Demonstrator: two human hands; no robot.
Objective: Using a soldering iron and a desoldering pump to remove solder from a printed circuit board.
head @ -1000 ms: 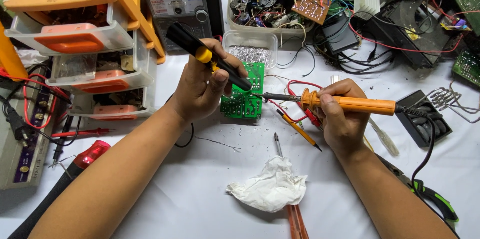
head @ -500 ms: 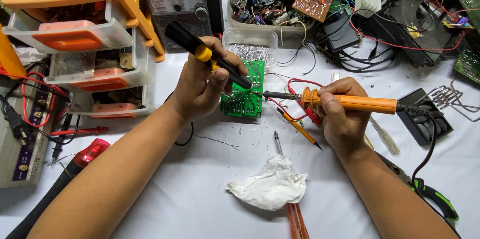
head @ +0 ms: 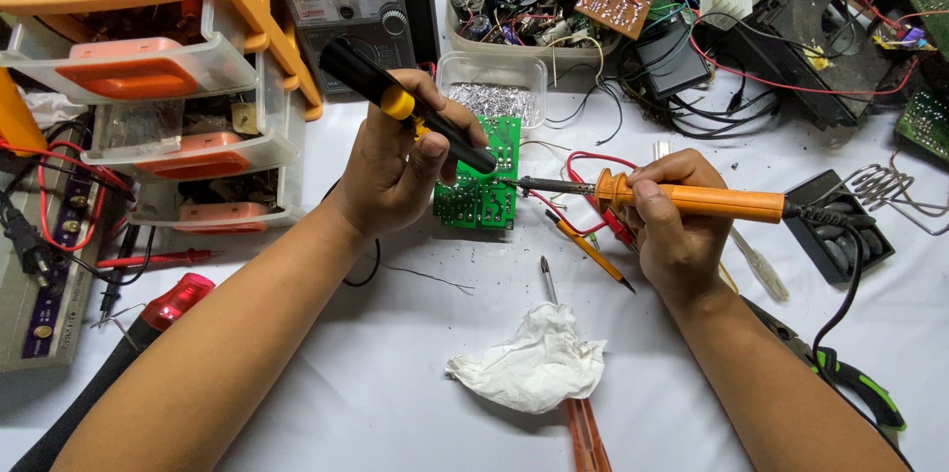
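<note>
Nothing much has shifted since the earlier frames — both hands keep their grip over the same spot. The left hand is closed around a black desoldering pump with a yellow band, its nozzle down on the green circuit board. The right hand is wrapped around the orange handle of a soldering iron, whose tip meets the board just beside that nozzle. The board lies on the white worktop near its far edge — in front of a clear tub of components. A crumpled tissue sits toward the near edge, and orange parts drawers fill the far left corner.
</note>
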